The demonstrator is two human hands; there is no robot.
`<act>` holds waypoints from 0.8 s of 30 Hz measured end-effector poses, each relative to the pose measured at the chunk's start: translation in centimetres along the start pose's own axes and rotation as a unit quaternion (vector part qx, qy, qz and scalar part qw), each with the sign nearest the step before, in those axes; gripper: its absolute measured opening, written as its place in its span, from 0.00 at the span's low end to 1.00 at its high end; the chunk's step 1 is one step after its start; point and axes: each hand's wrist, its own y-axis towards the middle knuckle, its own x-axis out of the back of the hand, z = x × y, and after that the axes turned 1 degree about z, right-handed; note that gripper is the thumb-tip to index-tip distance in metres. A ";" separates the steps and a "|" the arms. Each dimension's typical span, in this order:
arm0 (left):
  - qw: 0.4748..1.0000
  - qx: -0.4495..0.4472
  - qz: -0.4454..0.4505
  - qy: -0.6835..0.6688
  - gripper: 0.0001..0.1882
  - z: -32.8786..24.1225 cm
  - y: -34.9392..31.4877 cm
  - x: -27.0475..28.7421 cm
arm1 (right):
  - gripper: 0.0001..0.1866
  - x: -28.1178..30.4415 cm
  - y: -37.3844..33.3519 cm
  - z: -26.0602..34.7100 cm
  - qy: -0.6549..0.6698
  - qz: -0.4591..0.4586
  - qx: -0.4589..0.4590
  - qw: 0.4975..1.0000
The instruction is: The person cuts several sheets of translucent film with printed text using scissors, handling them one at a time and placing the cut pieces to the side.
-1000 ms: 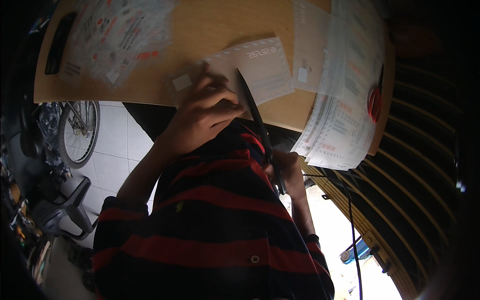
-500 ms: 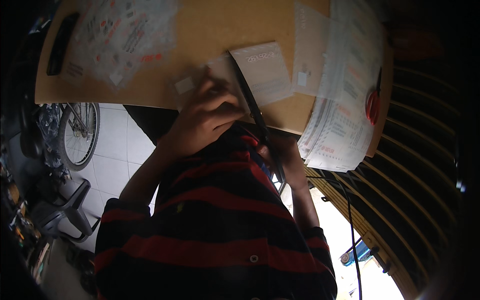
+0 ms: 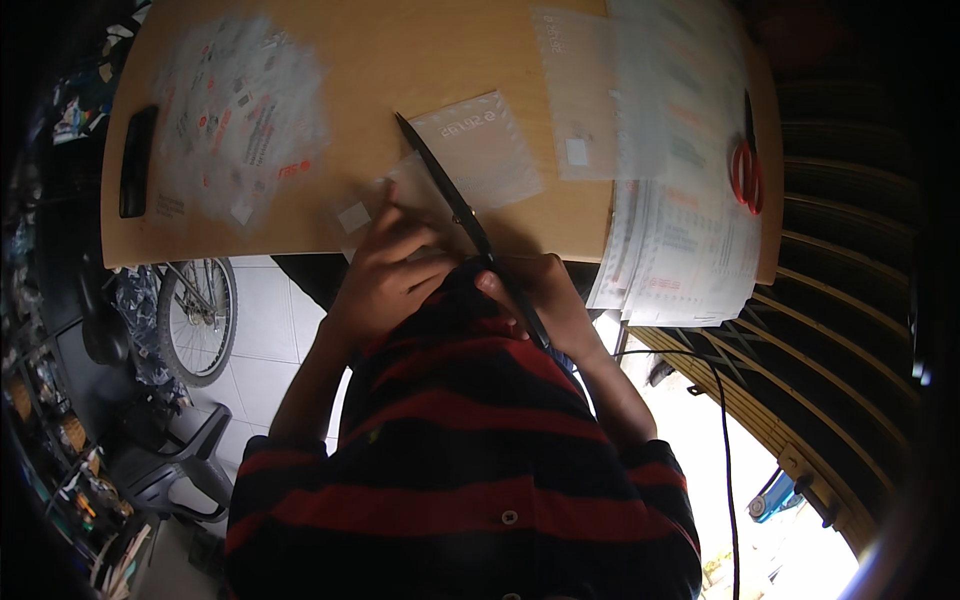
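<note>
My right hand (image 3: 550, 300) grips long black scissors (image 3: 440, 178) by the handle end, thumb on top, near the table's front edge. Their blades lie across a clear plastic sleeve and point away to the left; whether they are parted cannot be made out. To the right of the blades is the larger part of the sleeve (image 3: 485, 150), with pale printing. Left of them, my left hand (image 3: 395, 265) has its fingers curled over a clear plastic piece (image 3: 352, 217) bearing a white patch. My left forefinger points forward along that piece.
On the brown table (image 3: 400, 50) lie a pile of printed clear plastic pieces (image 3: 240, 120), a black oblong object (image 3: 137, 160) and a stack of plastic sleeves (image 3: 690, 230). Red-handled scissors (image 3: 746, 178) rest on that stack. Below left are a bicycle wheel (image 3: 200, 320) and a dark chair (image 3: 180, 465).
The view has shifted, so the table's things sit further left. My right thumb now shows more plainly on the scissors. Both hands keep much the same places around the sleeve.
</note>
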 end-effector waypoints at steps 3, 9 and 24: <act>1.000 0.014 -0.003 0.024 0.12 -0.9 0.0 -0.3 | 0.19 0.8 0.1 0.8 -0.008 0.035 -0.064 0.997; 0.986 0.084 -0.134 0.048 0.12 -0.4 1.6 0.7 | 0.30 1.3 -2.0 -1.8 0.051 0.016 0.085 0.995; 0.994 -0.052 0.100 0.001 0.20 -2.6 1.3 0.3 | 0.25 4.0 -6.2 -4.1 0.104 -0.092 0.068 0.988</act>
